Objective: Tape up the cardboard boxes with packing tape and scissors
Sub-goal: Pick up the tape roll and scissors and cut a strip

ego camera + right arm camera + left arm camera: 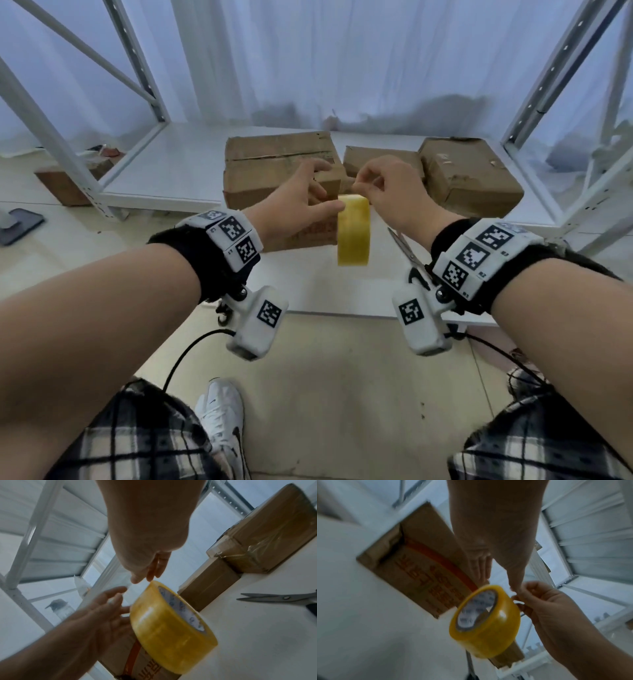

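A yellow roll of packing tape (354,235) hangs in the air over the white shelf board (164,171). My right hand (362,187) pinches the tape's free end at the top of the roll (171,626). My left hand (325,189) is beside it with loosely spread fingers, its thumb touching the roll's upper edge. Behind the hands sits a large cardboard box (274,161) with a gaping top seam; a box with red print (423,577) lies in front of it. The scissors (281,598) lie shut on the board, right of the roll.
A small box (380,160) and a tape-wrapped box (469,174) stand at the right of the board. White rack uprights (144,65) flank it, with a pale curtain behind. Another box (68,186) sits on the floor at left.
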A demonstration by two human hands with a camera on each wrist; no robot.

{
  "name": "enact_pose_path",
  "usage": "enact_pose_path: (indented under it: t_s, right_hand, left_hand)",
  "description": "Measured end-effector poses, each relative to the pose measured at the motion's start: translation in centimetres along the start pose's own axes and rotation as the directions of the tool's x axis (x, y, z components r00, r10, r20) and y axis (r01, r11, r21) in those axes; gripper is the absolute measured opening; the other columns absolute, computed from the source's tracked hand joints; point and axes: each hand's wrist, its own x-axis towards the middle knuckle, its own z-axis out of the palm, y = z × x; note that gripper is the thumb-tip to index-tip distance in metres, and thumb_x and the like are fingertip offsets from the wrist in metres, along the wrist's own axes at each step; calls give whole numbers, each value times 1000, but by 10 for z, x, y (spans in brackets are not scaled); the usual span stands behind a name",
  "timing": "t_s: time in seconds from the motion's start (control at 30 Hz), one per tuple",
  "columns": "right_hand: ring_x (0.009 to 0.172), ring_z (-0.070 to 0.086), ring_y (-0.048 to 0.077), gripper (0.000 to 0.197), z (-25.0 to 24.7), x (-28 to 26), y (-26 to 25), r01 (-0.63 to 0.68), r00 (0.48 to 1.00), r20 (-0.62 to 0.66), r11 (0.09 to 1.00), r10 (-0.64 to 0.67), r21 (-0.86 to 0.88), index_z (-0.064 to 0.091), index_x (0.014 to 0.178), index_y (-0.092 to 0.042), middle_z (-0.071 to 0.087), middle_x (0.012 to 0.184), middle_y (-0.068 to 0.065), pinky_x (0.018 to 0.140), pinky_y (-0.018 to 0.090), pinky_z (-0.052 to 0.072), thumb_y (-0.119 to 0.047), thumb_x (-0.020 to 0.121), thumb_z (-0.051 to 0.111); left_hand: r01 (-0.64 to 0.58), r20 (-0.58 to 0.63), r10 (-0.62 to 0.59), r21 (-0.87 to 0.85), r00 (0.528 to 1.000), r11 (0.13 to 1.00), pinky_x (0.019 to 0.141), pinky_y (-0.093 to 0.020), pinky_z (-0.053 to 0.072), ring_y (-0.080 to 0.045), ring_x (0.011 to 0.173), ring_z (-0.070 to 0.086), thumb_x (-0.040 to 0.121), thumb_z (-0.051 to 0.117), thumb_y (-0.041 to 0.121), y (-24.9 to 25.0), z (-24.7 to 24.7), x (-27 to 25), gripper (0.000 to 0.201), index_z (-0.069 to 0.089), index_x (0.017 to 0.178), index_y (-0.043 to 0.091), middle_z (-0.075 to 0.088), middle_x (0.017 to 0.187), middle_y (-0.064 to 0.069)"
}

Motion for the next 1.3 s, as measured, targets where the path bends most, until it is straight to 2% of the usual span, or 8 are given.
enact_pose_path:
  t_s: [0.2,0.37,0.47,0.7,0.9,1.1,1.2,1.3]
  right_hand:
    - [70,51,12,12,-29,-22,2,30,993,-114,998,-24,51,65,83,-2,61,77,7,66,16,40,-11,90,64]
    - [74,56,16,9,-48,-27,14,-7,985,-170,1000,8,12,64,87,-7,62,79,3,72,28,48,-14,91,63]
    - [72,57,14,8,-52,-29,15,-12,983,-184,1000,17,28,64,86,-9,61,76,-1,69,28,51,-15,91,63]
    - [66,49,3,10,-53,-32,19,-12,978,-210,1000,9,-10,64,81,-13,55,69,-10,64,18,40,-16,90,64]
    - [69,57,16,11,-52,-33,10,71,968,-244,997,-62,29,68,83,-7,62,71,-1,70,32,50,-16,88,68]
    - [61,59,13,20,-57,-29,18,-111,969,-192,970,153,214,55,75,-21,59,69,-2,60,23,53,-14,92,63]
    - [63,64,15,18,-57,-30,20,-176,959,-145,914,243,366,55,78,-19,61,79,6,58,24,57,-12,94,61]
    - [62,68,20,15,-56,-31,18,-205,960,-95,894,262,399,53,83,-19,62,91,11,55,29,58,-15,96,58]
  left_hand:
    - [167,134,-123,-402,983,900,89,-43,55,-24,92,68,88,68,26,28,36,0,75,19,143,36,62,102,-11]
    - [187,196,-98,-513,976,838,68,-20,56,-15,88,69,91,64,26,46,58,3,60,26,134,44,67,107,-8]
    - [175,211,-60,-587,976,790,78,-32,57,-26,100,67,90,65,20,51,65,5,53,34,129,39,65,114,-15]
    - [195,204,-83,-625,975,756,61,-27,56,-15,78,71,91,63,18,50,61,8,44,46,131,22,69,93,-5]
    - [232,128,-194,-484,973,844,84,-40,55,-21,97,62,87,67,35,43,60,11,40,52,122,23,59,110,-5]
    - [66,56,-46,-436,997,898,70,-31,51,-10,98,50,88,67,28,42,51,8,43,42,124,33,42,127,6]
    - [21,131,51,-493,990,870,55,-31,52,-11,79,62,90,65,18,46,48,5,37,40,114,31,42,133,8]
    - [-7,212,124,-484,969,875,63,-41,54,-20,79,65,92,61,13,49,48,3,37,40,116,30,43,133,4]
